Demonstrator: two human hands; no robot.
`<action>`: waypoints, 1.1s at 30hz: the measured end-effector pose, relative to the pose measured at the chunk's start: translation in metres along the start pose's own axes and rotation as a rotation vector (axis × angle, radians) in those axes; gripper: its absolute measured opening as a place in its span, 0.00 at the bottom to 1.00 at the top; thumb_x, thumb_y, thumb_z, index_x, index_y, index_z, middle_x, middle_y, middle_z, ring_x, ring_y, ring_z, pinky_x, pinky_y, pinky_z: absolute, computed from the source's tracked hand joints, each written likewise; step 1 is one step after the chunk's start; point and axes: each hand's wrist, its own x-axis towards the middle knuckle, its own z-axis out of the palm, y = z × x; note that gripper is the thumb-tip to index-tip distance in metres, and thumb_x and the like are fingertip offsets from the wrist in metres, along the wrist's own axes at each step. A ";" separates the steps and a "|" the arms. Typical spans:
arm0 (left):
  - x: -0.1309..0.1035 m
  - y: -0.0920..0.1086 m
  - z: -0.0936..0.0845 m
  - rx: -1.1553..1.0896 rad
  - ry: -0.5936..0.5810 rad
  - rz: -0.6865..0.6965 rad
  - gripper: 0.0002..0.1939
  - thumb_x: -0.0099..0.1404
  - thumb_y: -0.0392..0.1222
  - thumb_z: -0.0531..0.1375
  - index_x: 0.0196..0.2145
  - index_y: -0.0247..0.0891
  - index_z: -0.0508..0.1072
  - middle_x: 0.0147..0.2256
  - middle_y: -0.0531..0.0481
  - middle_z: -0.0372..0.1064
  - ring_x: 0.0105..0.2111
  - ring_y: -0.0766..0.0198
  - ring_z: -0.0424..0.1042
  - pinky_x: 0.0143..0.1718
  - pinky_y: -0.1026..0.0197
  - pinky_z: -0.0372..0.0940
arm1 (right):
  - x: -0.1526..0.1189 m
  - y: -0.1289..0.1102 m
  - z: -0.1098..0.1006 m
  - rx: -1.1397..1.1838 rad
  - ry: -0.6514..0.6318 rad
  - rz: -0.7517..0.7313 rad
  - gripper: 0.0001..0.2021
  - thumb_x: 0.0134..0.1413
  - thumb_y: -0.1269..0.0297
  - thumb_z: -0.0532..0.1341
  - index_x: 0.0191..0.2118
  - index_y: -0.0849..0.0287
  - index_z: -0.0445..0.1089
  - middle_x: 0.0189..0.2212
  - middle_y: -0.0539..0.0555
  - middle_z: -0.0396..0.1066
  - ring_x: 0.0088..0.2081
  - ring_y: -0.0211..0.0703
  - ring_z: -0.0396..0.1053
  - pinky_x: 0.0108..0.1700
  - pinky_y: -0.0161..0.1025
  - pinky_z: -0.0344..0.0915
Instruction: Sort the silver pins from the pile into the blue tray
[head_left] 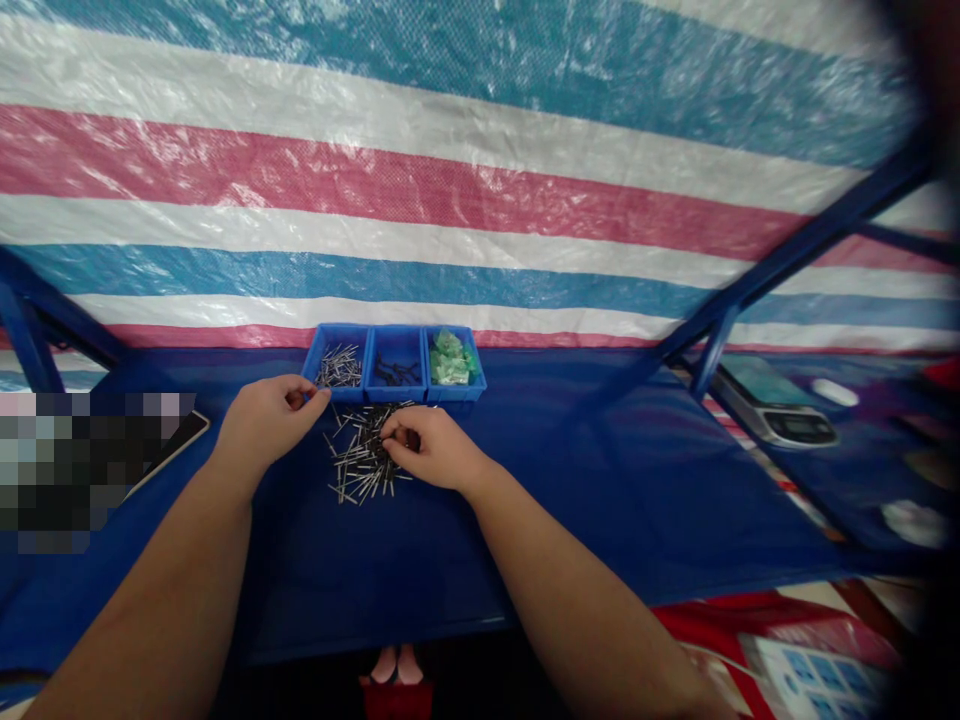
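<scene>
My left hand (268,425) hovers by the front left corner of the left blue bin (308,372), thumb and fingers pinched together; whatever they may hold is too small to make out. My right hand (435,445) rests at the right side of a loose pile of thin metal pins (361,465), its fingertips closed among them. What lies between those fingers is hidden. Dark pieces show at the top of the pile. Silver pins (340,366) fill part of the left bin. The middle bin (395,345) has a few dark, thin pieces (397,373) in it.
Green plastic packets (451,358) sit in the right bin (478,378). The bins stand at the back of a blue-covered table (600,480), before a striped tarp (450,210). A dark flat device (176,445) lies at left. Beyond the blue frame (780,250) is a scale (776,400).
</scene>
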 end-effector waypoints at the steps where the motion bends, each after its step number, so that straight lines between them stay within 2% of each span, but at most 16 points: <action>1: -0.001 0.000 -0.002 0.024 -0.087 -0.001 0.23 0.62 0.64 0.58 0.34 0.41 0.79 0.23 0.51 0.70 0.25 0.61 0.69 0.27 0.60 0.55 | 0.000 0.000 0.000 -0.002 0.000 -0.002 0.04 0.56 0.71 0.63 0.38 0.59 0.74 0.24 0.47 0.68 0.28 0.36 0.64 0.34 0.34 0.60; 3: -0.002 0.000 -0.002 0.077 -0.227 0.018 0.23 0.59 0.65 0.60 0.34 0.43 0.80 0.26 0.50 0.74 0.28 0.58 0.71 0.27 0.60 0.56 | 0.000 0.000 0.001 -0.006 0.002 -0.006 0.04 0.56 0.71 0.63 0.37 0.59 0.74 0.24 0.47 0.68 0.28 0.36 0.65 0.34 0.34 0.60; 5: -0.003 0.001 0.003 0.121 -0.284 0.046 0.23 0.57 0.65 0.61 0.33 0.44 0.81 0.29 0.49 0.76 0.30 0.57 0.73 0.27 0.60 0.56 | 0.000 0.001 0.001 -0.009 0.002 -0.006 0.04 0.56 0.72 0.63 0.37 0.59 0.74 0.24 0.47 0.68 0.28 0.36 0.65 0.35 0.34 0.60; 12: -0.002 0.003 0.017 0.155 -0.258 0.033 0.18 0.59 0.58 0.61 0.35 0.44 0.81 0.31 0.48 0.78 0.31 0.55 0.75 0.28 0.59 0.57 | 0.000 0.001 0.002 -0.015 0.003 -0.007 0.04 0.55 0.72 0.63 0.38 0.59 0.74 0.23 0.46 0.67 0.27 0.36 0.64 0.34 0.34 0.60; 20: -0.002 0.004 0.016 0.184 -0.297 0.039 0.14 0.62 0.51 0.57 0.33 0.43 0.80 0.32 0.47 0.78 0.30 0.56 0.75 0.28 0.59 0.57 | 0.000 -0.001 0.000 -0.010 -0.002 -0.005 0.04 0.56 0.72 0.63 0.37 0.59 0.73 0.23 0.46 0.67 0.27 0.36 0.64 0.34 0.34 0.60; 25: -0.001 -0.004 0.007 0.066 -0.329 0.128 0.15 0.61 0.53 0.58 0.31 0.42 0.80 0.24 0.50 0.73 0.25 0.60 0.70 0.25 0.61 0.55 | -0.001 -0.002 -0.001 -0.009 -0.008 0.002 0.03 0.56 0.71 0.63 0.37 0.59 0.73 0.23 0.46 0.68 0.27 0.36 0.64 0.33 0.34 0.59; 28: 0.000 -0.007 0.001 -0.076 -0.213 0.168 0.18 0.62 0.56 0.58 0.35 0.41 0.79 0.20 0.54 0.65 0.22 0.64 0.65 0.25 0.62 0.55 | -0.001 -0.002 -0.001 -0.012 -0.004 -0.001 0.03 0.56 0.71 0.63 0.37 0.59 0.74 0.24 0.47 0.68 0.28 0.36 0.65 0.34 0.34 0.60; 31: 0.001 -0.007 0.002 -0.176 0.040 0.114 0.20 0.64 0.58 0.58 0.38 0.39 0.79 0.19 0.57 0.57 0.22 0.66 0.61 0.27 0.63 0.55 | 0.000 -0.002 -0.001 -0.012 -0.003 -0.003 0.03 0.56 0.71 0.63 0.37 0.59 0.74 0.24 0.48 0.69 0.28 0.37 0.65 0.34 0.34 0.60; 33: 0.002 -0.006 0.008 -0.199 0.167 0.069 0.21 0.64 0.58 0.58 0.41 0.38 0.79 0.19 0.57 0.55 0.22 0.66 0.60 0.27 0.63 0.56 | 0.000 -0.002 -0.001 -0.011 -0.005 -0.005 0.03 0.57 0.71 0.63 0.37 0.59 0.74 0.25 0.48 0.69 0.28 0.37 0.65 0.34 0.34 0.60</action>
